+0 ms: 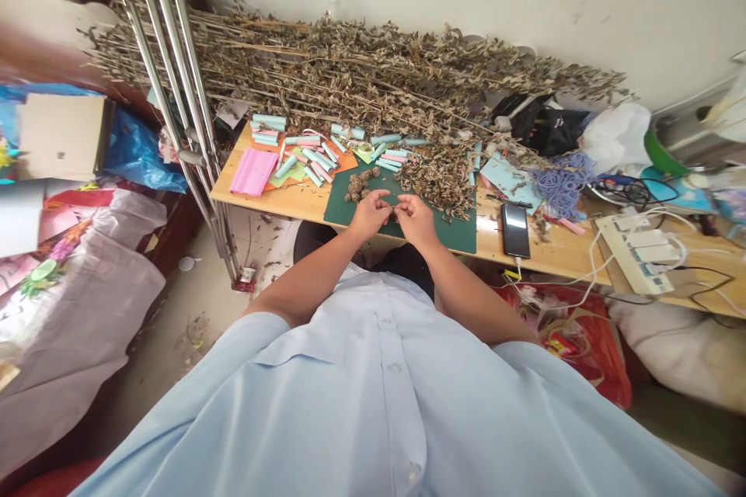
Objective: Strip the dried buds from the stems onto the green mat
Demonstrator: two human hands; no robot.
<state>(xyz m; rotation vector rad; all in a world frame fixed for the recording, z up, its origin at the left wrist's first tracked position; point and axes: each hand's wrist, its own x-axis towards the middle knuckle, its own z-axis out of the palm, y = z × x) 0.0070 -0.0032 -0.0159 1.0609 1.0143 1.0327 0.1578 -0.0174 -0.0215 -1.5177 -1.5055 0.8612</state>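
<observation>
My left hand (371,215) and my right hand (415,217) meet over the near part of a dark green cutting mat (454,235). Both have their fingers pinched together, and a small dark bit shows between the fingertips, too small to name. Just beyond my left hand sits a small heap of rolled brown leaf balls (359,185). A larger pile of dried, crumpled leaves (434,175) spreads beyond my right hand. Pink and light blue paper rolls (318,163) lie behind the mat, to the left, over coloured sheets.
Long dried leafy stalks (350,62) cover the back of the wooden table (280,198). Metal crutches (186,109) lean at its left end. To the right lie a phone (516,231) on a cable, a power strip (635,252) and purple cord (562,186).
</observation>
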